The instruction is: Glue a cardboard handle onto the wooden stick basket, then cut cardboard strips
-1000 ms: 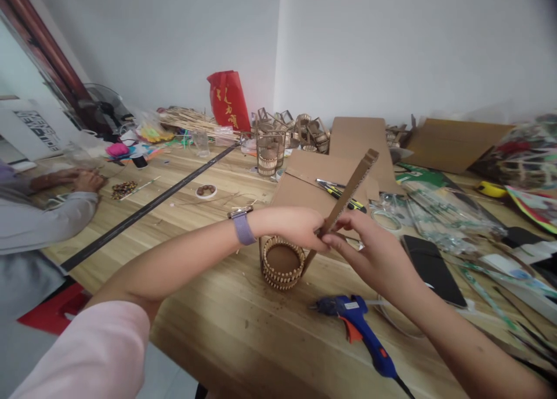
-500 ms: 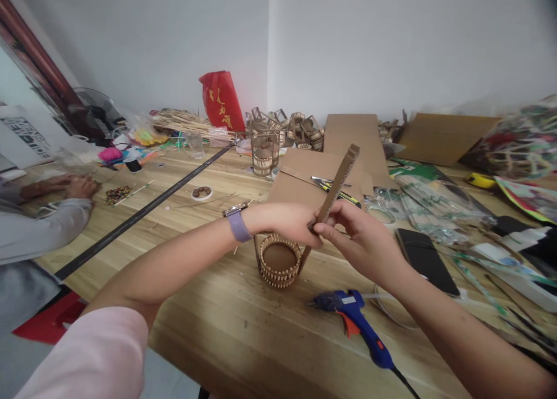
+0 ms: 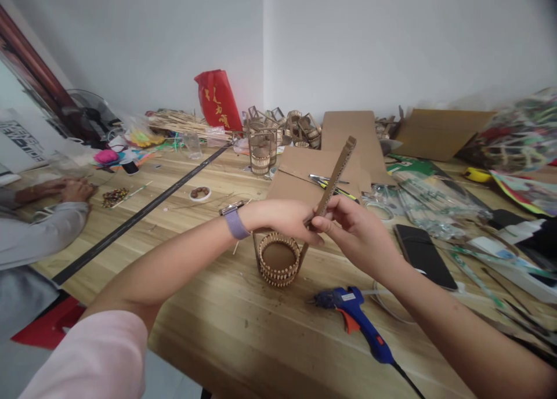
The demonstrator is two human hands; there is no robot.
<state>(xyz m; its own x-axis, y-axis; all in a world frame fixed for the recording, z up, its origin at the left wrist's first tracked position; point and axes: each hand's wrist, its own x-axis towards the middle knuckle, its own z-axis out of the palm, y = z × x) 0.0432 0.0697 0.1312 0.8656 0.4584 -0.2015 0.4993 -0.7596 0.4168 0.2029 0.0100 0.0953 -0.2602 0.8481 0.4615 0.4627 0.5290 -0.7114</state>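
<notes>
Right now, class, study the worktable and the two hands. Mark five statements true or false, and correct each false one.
1. The right hand holds a corrugated cardboard strip. True.
2. The left hand grips the hot-glue gun. False: the gun lies on the wooden table.
3. The round, stick-sided basket stands on the table. True.
4. The hot-glue gun's trigger is green. False: it is orange.
5. The hot-glue gun is mostly blue. True.

1 gold-lettered red bag point(image 3: 216, 99) tilted nr wall point(image 3: 357, 45), w/ blk fan point(image 3: 92, 114) & pink bundle point(image 3: 105, 156) far L.
</notes>
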